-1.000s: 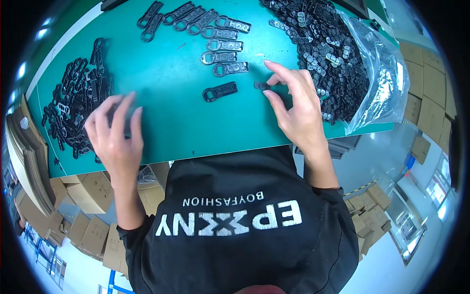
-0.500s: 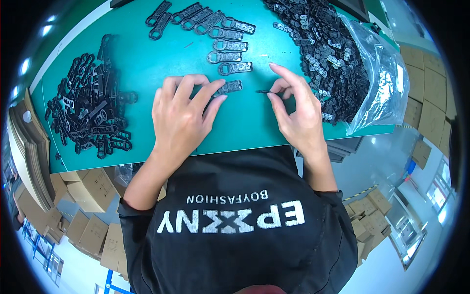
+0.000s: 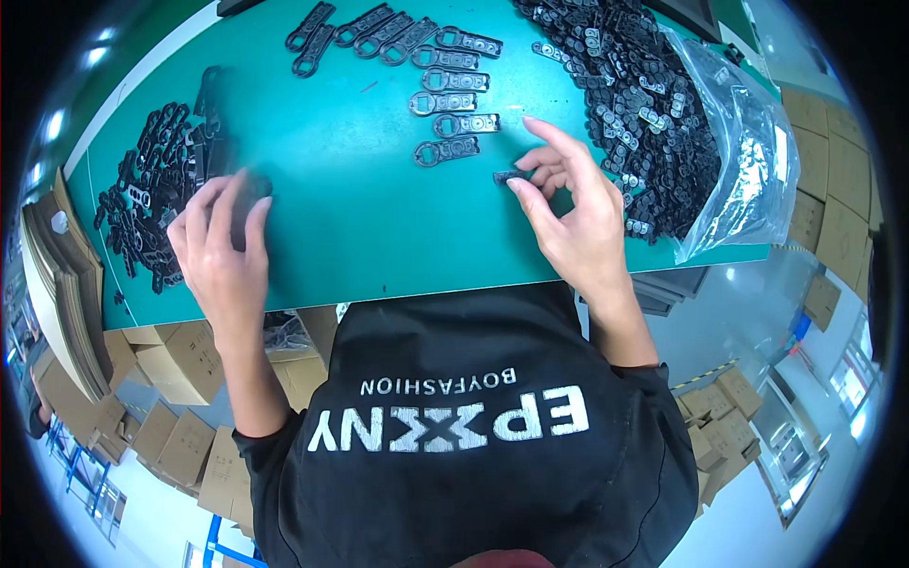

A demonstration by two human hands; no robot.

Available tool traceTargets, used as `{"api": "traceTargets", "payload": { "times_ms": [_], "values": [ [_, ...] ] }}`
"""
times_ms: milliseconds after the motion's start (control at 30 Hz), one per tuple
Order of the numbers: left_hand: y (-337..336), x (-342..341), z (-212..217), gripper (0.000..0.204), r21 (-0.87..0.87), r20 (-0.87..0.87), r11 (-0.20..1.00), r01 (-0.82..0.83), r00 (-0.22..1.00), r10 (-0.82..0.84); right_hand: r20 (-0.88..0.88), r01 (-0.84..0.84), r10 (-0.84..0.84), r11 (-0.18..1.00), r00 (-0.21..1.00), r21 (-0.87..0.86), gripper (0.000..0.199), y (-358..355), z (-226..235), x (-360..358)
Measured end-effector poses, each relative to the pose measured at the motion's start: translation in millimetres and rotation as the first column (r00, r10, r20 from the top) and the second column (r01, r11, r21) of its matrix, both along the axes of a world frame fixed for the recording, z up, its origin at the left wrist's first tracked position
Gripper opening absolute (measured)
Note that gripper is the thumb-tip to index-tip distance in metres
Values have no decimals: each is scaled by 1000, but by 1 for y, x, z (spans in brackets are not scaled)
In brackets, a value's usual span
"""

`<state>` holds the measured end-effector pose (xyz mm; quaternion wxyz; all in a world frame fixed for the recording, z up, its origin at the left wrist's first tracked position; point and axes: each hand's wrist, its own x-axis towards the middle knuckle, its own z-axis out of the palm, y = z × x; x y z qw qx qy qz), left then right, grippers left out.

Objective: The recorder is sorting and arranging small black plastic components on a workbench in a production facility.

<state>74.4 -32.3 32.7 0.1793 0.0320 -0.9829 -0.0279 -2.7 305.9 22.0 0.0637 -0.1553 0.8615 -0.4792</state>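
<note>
My right hand (image 3: 578,208) pinches a small black plastic piece (image 3: 507,177) between thumb and fingertips, just above the table. My left hand (image 3: 224,241) reaches to the near right edge of a pile of black ring-ended plastic parts (image 3: 156,180). Its fingers and thumb are apart around a dark, blurred part (image 3: 258,186) there; no firm grip on it shows. Several black ring-ended parts, holding small inserts, lie in a curved row at the far middle. The nearest of these, a black ring-ended part (image 3: 447,151), lies slightly tilted between my hands.
A large heap of small black pieces (image 3: 653,123) covers the right side of the green table (image 3: 331,227). Beside it lies a clear plastic bag (image 3: 743,151). Cardboard sheets (image 3: 66,284) stand past the left edge, and cardboard boxes (image 3: 185,364) sit on the floor.
My left hand has let go of the nearest row part and moved left to the pile. That part now lies closer to the row. My right hand still holds its small piece, now turned flatter.
</note>
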Motion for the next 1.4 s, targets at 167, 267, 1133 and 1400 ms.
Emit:
{"api": "traceTargets", "payload": {
  "times_ms": [167,267,1133,1400],
  "values": [
    [-2,3,-6,34,10,0,997,79,997,-79,-235,-70,95,992,967,109,66,-1,-6,-2],
    [17,4,-8,35,157,-48,961,229,973,-224,-222,-62,86,992,971,113,66,0,-5,0],
    [81,3,-30,40,592,-89,727,347,925,-369,-70,-99,93,992,993,-79,62,-3,-8,16],
    [70,11,-22,51,597,-109,684,420,887,-449,-46,-92,88,991,995,-97,64,-1,-8,19]
  ]
}}
